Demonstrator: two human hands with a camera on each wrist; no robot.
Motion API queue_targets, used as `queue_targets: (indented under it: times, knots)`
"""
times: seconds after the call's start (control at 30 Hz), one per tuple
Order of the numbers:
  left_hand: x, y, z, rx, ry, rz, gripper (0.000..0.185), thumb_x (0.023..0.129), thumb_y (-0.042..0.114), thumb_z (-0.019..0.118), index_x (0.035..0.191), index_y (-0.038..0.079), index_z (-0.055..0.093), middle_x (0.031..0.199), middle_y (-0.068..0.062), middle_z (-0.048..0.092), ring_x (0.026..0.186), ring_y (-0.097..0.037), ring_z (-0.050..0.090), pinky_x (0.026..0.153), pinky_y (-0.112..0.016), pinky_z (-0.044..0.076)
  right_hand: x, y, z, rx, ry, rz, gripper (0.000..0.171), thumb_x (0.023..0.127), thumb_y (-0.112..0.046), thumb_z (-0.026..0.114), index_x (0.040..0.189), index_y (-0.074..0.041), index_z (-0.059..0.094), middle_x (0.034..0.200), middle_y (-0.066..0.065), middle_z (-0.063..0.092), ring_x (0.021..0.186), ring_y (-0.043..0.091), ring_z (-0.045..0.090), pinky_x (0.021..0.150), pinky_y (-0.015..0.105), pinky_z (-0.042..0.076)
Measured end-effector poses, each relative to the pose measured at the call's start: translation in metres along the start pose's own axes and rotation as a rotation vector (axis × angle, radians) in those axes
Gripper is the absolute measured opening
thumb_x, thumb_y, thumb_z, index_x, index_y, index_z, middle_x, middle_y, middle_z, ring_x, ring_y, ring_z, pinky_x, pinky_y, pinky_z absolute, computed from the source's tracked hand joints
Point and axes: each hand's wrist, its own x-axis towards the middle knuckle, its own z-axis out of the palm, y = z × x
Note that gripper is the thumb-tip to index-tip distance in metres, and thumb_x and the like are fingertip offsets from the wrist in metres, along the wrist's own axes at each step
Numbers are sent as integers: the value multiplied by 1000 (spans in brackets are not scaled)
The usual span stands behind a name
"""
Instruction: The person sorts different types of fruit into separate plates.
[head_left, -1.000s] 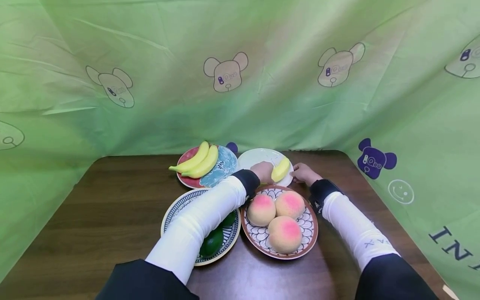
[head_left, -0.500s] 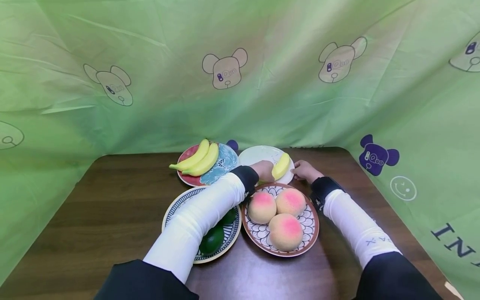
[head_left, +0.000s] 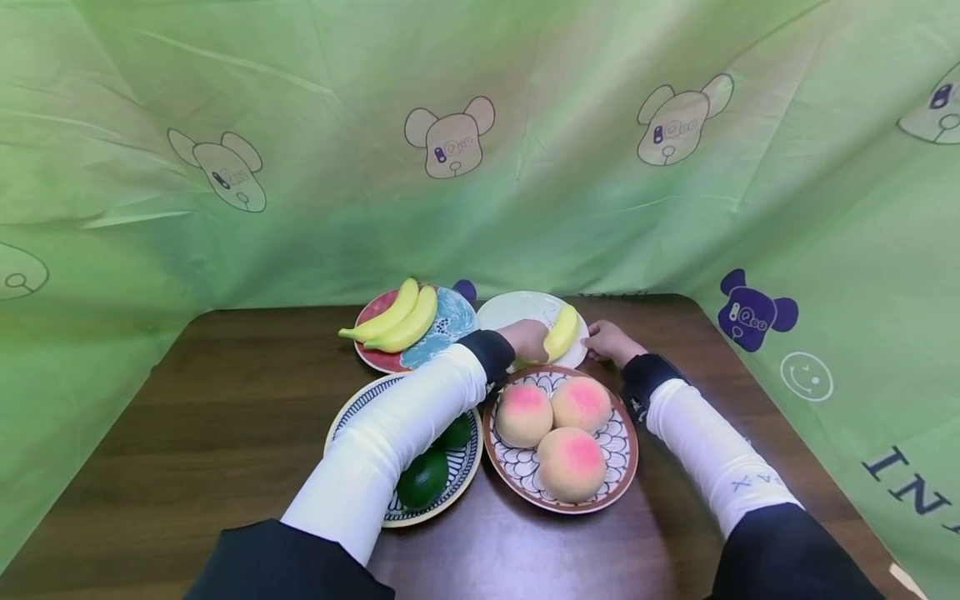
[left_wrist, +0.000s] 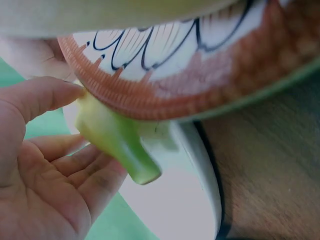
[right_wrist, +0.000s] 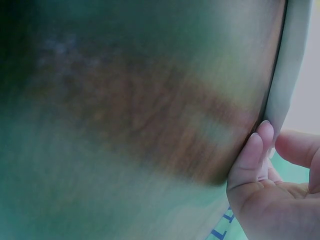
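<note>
A small yellow banana (head_left: 562,332) lies on the white plate (head_left: 517,310) at the back of the table. My left hand (head_left: 528,340) holds its near end; in the left wrist view the thumb (left_wrist: 42,95) lies on top of the green stem end of the banana (left_wrist: 117,145) and the fingers (left_wrist: 85,175) curl under it. My right hand (head_left: 611,342) is at the plate's right edge. In the right wrist view its fingertips (right_wrist: 260,142) press on the rim of the white plate (right_wrist: 285,75), with the thumb close on the other side.
A patterned plate (head_left: 624,467) with three peaches (head_left: 570,462) sits just in front of the white plate. A striped plate (head_left: 352,408) holds green avocados (head_left: 423,479) under my left arm. Two bananas (head_left: 397,321) lie on a red and blue plate (head_left: 453,321). Green cloth walls surround the table.
The head view shifted slightly a second ago. Both hands, the banana and the white plate have stayed where they were.
</note>
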Motion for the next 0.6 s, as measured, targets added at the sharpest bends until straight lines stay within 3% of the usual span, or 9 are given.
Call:
queue_targets:
  times: [0.03,0.1,0.23,0.27,0.3,0.37,0.47,0.57,0.6]
  knots:
    - [-8,5,-4,6,16,-6,23,84,23,71,97,5,65,95,-7,65,89,-22,59,91,-29,50,10,8,-2,6,-2,-11,39,96,-11,68,119,13,47,81,15,55,62,16,56,58,27,53]
    - [6,-4,3,-2,0,-1,24,84,17,70,103,3,67,99,-9,67,93,-24,60,94,-30,51,21,17,-3,-17,17,17,40,99,-14,65,124,12,47,87,17,58,66,17,60,64,30,57]
    - [41,-23,28,-2,40,-4,43,84,24,71,123,8,68,112,-2,71,101,-17,63,101,-27,49,25,18,-3,-7,30,22,31,98,-11,63,117,9,48,82,13,60,64,17,63,61,28,58]
    - [59,-34,39,-1,48,13,47,84,24,71,127,7,67,116,-3,72,103,-16,64,102,-26,49,17,12,-2,-9,26,29,31,98,-11,63,118,8,49,83,11,60,65,15,62,62,27,57]
    - [64,-36,44,11,73,20,49,83,24,71,128,6,67,118,-3,72,103,-15,64,101,-26,49,10,5,0,-12,27,29,30,97,-9,63,116,8,48,82,10,58,63,15,61,60,27,56]
    - [60,-33,41,13,57,11,52,86,27,71,134,8,64,126,-3,71,111,-15,64,105,-25,47,-9,-12,4,-43,29,44,33,98,-9,62,122,10,48,86,12,58,65,14,60,64,27,56]
    - [30,-15,22,3,54,21,51,84,23,72,130,1,65,124,-9,71,111,-21,64,103,-26,49,-36,-36,8,-80,34,61,39,100,-10,60,130,11,45,93,14,55,69,14,57,70,29,55]
    - [-7,5,-6,-46,-16,-14,60,89,28,71,141,1,58,140,-12,65,130,-23,60,114,-26,44,-52,-44,9,-55,28,22,37,98,-10,65,124,11,48,87,12,55,67,13,56,67,26,54]
    - [-5,-2,-7,-70,-16,-7,65,91,40,71,144,4,56,143,-10,63,134,-22,58,117,-24,40,-59,-49,9,-52,20,17,37,98,-9,64,123,12,47,85,11,53,67,13,55,66,26,52]
